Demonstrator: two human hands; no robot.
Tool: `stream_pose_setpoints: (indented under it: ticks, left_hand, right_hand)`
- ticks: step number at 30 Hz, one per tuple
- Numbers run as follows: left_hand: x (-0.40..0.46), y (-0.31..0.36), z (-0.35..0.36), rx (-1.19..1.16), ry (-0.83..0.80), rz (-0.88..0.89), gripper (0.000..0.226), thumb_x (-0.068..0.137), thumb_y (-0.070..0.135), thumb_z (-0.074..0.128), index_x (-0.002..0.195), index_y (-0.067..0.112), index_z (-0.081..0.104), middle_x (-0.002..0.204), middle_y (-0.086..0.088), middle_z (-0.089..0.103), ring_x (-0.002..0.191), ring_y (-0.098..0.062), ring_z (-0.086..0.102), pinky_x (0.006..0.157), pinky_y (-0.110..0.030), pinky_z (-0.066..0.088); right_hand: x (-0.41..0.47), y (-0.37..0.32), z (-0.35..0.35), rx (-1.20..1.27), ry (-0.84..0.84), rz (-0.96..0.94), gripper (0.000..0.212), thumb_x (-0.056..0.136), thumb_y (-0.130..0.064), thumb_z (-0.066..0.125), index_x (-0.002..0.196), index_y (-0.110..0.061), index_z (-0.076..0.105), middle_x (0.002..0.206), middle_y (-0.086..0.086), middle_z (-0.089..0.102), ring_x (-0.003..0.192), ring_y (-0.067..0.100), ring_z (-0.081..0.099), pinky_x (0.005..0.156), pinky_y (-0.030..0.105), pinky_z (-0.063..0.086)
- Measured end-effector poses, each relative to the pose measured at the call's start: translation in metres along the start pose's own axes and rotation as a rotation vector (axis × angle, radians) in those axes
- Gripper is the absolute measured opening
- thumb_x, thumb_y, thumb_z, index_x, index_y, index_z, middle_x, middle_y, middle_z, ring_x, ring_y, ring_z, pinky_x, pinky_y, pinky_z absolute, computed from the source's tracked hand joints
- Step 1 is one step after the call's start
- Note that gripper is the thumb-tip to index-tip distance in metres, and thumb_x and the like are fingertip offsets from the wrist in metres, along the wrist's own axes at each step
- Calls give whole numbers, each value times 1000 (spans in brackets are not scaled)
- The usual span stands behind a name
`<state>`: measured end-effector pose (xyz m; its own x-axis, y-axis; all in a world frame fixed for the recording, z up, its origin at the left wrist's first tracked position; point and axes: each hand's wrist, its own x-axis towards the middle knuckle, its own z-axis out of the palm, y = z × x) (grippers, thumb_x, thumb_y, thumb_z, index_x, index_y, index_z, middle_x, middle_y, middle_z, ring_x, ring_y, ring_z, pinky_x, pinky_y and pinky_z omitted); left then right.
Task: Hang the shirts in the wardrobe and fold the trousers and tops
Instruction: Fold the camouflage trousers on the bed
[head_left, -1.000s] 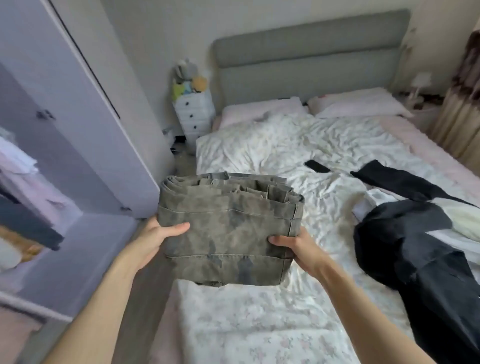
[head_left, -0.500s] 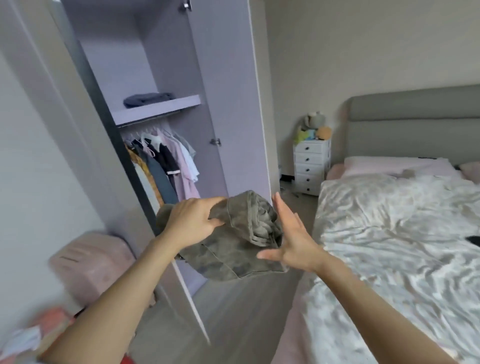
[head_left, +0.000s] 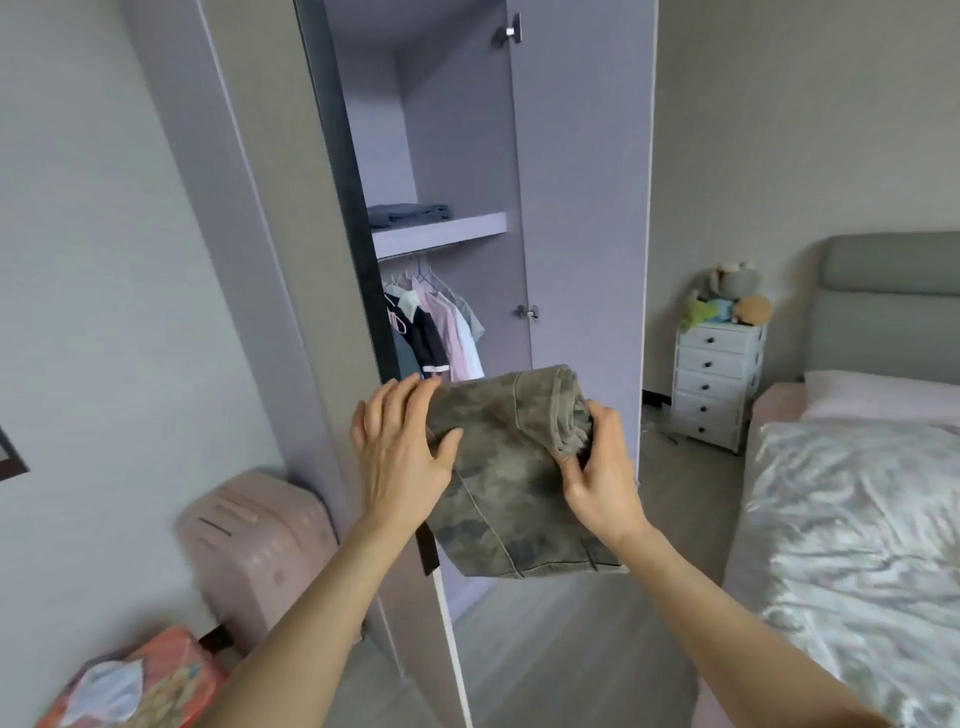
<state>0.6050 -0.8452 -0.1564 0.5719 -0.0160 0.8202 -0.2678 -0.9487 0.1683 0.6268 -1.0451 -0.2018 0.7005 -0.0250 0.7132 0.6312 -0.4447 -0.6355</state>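
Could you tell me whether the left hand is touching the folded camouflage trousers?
Touching: the head view shows the left hand gripping the trousers, thumb on the fabric.

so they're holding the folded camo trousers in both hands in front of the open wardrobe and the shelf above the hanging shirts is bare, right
Not quite. The head view shows the shelf above the hanging shirts is not bare: a folded grey-blue garment lies on it. The rest holds: the left hand and right hand hold the folded camo trousers in front of the open wardrobe.
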Motion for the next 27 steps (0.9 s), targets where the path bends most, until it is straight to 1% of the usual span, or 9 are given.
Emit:
stream_pose_setpoints:
  ticks: [3,7,12,15,19,21,23,25,27]
  left_hand:
    - [25,-7,40,-177,-27,-124,81,76,25,73,144,13,30,149,-12,30,136,-31,27,111,-43,23]
    - [90,-7,100,-745,-146,-422,110,71,31,79,148,31,1,154,8,12,140,-12,17,113,-31,20]
    - [198,-12,183,-1032,-323,-339,122,53,43,85,142,50,2,148,17,25,133,-9,33,104,-28,33]
    - [266,-7,234,-1124,-322,-377,117,53,40,87,141,52,10,151,12,26,134,-14,35,109,-41,33]
    - [342,3,291,-1017,-188,-355,91,64,33,82,139,35,29,139,8,46,117,-7,51,91,-19,46]
    - [364,13,320,-854,23,-332,79,74,31,76,138,29,31,135,8,47,118,-10,49,94,-23,40]
    - [375,19,341,-686,208,-311,77,79,33,71,142,27,27,136,2,44,118,-14,47,88,-18,33]
    - [387,12,356,-491,275,-269,78,83,40,64,146,31,18,132,-6,41,106,-23,51,79,-24,36]
    - [406,-2,363,-317,284,-215,76,86,46,56,146,36,11,120,-11,43,85,-26,55,68,-31,43]
  right_hand:
    - [42,30,0,79,94,17,40,87,-2,57,121,-12,39,110,5,44,100,18,48,89,20,35]
    - [119,72,-7,147,165,-17,46,87,0,56,120,-23,32,113,-1,43,99,-5,44,85,-1,29]
    - [225,149,-18,223,244,2,43,89,-2,53,125,-17,36,117,-1,47,105,2,45,83,-2,31]
    - [291,198,-26,245,236,-1,42,90,-3,52,128,-11,36,117,1,48,105,1,45,80,-4,31]
    - [368,242,-20,252,256,16,40,91,-4,51,128,-10,36,116,1,49,108,12,46,76,-6,30]
    - [404,258,-12,252,257,1,40,92,-4,50,130,-8,36,118,1,47,107,7,45,77,-6,30]
    - [433,268,0,243,247,-16,41,93,-5,48,131,-5,35,122,4,46,108,6,43,89,3,32]
    - [459,277,16,208,242,-62,44,93,-10,47,135,-5,32,125,3,41,113,9,40,98,17,31]
    - [486,280,32,181,238,-104,49,94,-10,45,139,-6,28,123,-2,35,113,1,33,98,16,26]
